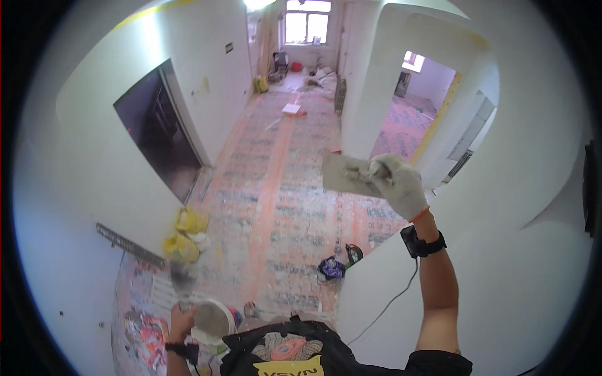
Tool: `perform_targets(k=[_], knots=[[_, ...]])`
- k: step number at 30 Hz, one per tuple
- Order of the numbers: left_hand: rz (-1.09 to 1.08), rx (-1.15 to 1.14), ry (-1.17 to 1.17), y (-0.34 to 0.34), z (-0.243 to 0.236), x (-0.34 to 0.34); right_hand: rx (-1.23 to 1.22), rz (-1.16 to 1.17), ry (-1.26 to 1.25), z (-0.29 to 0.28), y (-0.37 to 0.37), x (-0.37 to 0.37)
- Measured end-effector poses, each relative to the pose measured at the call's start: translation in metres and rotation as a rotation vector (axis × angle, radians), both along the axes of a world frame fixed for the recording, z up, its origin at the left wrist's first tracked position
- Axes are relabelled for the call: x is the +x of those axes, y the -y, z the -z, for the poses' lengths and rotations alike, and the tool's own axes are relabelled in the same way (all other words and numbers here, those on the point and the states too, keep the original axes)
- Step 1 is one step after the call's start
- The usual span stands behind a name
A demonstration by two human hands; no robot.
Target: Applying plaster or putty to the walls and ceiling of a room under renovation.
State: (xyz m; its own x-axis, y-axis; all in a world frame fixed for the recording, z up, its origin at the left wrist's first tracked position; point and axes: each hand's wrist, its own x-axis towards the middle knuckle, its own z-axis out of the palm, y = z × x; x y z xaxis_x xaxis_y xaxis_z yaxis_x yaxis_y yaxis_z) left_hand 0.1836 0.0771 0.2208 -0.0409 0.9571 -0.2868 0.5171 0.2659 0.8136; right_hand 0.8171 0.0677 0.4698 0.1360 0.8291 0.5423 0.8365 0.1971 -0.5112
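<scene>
My right hand (pixel 398 185), in a white knit work glove, is raised in front of me. Its fingers are wrapped round a plastering trowel (pixel 338 175) with a flat, greyish rectangular blade smeared with putty. Low on the left, my left hand (pixel 180 323) is closed on the handle of a putty knife (pixel 184 279). That knife points up and away from me, and its broad blade is blurred. Just right of my left hand stands a white bucket (pixel 231 321) holding grey putty, its near side partly hidden.
Yellow bags (pixel 188 229) sit against the left wall by a dark doorway (pixel 157 125). A purple bag (pixel 331 268) lies near the right wall corner. Pink printed sheeting (pixel 269 188) covers the floor. A cable (pixel 395 304) hangs from my right wristband. Clutter lies under the far window (pixel 306 26).
</scene>
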Motion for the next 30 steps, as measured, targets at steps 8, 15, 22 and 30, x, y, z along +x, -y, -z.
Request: perform_targets(k=[8, 15, 22, 30], knots=[[0.417, -0.044, 0.131, -0.022, -0.173, 0.16, 0.193, -0.601, -1.484, 0.035, -0.046, -0.036], [0.724, 0.079, 0.275, -0.018, -0.221, 0.217, 0.078, -0.673, -1.742, 0.002, -0.038, -0.125], [0.616, -0.062, 0.154, -0.02, -0.238, 0.203, -0.161, -0.768, -0.85, 0.009, -0.064, -0.136], [0.562, -0.307, 0.314, -0.037, -0.218, 0.193, -0.489, -0.556, -0.392, 0.058, -0.077, -0.066]])
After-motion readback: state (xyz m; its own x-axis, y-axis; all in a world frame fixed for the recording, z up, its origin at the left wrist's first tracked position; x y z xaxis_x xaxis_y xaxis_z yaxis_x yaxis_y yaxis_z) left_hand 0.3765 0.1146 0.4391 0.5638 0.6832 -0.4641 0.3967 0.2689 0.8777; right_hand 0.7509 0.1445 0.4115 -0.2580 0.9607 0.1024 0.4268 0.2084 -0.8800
